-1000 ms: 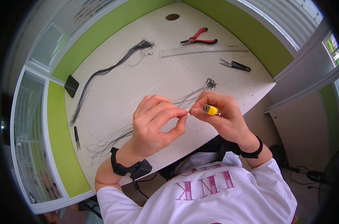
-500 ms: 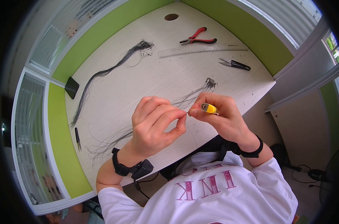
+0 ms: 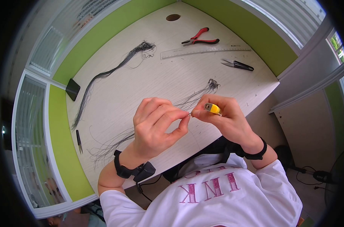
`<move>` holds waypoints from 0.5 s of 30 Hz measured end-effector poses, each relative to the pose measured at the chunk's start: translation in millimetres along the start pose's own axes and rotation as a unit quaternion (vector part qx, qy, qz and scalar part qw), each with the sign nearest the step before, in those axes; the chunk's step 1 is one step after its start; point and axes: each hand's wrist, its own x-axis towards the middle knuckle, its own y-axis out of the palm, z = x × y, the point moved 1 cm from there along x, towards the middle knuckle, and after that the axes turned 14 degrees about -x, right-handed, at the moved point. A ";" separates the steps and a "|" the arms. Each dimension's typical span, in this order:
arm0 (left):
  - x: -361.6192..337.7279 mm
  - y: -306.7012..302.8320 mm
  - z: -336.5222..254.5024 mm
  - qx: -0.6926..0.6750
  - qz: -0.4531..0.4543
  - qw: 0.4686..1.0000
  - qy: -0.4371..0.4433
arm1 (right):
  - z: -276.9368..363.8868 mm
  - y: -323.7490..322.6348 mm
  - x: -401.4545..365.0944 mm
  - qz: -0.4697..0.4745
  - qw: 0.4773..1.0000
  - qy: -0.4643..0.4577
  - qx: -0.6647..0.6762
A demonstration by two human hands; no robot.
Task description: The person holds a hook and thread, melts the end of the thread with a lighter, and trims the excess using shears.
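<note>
My left hand (image 3: pixel 157 123) pinches a thin thread (image 3: pixel 189 114) between thumb and index finger, its other fingers curled loosely above. Tip to tip with it, my right hand (image 3: pixel 227 117) is closed, thumb and index finger pressed together at the same small spot. A yellow lighter (image 3: pixel 214 109) with a metal top is tucked in my right hand and sticks up past the index finger. Below and behind both hands lies a bundle of dark threads (image 3: pixel 191 99) with a knotted, looped end (image 3: pixel 213 85). The exact join between the fingertips is too small to make out.
On the desk (image 3: pixel 115 94) lie another dark thread bundle (image 3: pixel 115 69), red-handled pliers (image 3: pixel 199 39), a clear ruler (image 3: pixel 206 52), black thread snips (image 3: pixel 238 64) and black tweezers (image 3: pixel 79 141). A flat black object (image 3: pixel 72 89) leans by the green partition (image 3: pixel 62 151).
Both hands stay in nearly the same place. The lighter in my right hand has tilted very slightly, and a little more of the thread shows between the fingertips.
</note>
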 end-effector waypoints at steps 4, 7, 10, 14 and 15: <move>2.5 -1.7 -2.8 -0.056 0.009 0.996 -0.067 | 5.3 -5.6 -1.1 0.021 0.998 0.044 0.026; 2.7 -2.2 -2.2 -0.079 0.013 0.993 -0.089 | 7.5 -6.5 -0.3 0.018 0.999 0.030 0.003; 1.1 0.3 1.3 -0.087 -0.013 0.991 -0.097 | 5.3 -4.8 0.8 -0.012 0.999 -0.025 -0.029; 3.5 -2.5 -1.2 -0.114 -0.011 0.985 -0.126 | 6.1 -6.6 1.8 -0.019 0.995 -0.073 -0.068; 3.8 -2.7 -1.8 -0.131 -0.003 0.982 -0.139 | 5.4 -7.5 1.7 -0.023 0.994 -0.081 -0.074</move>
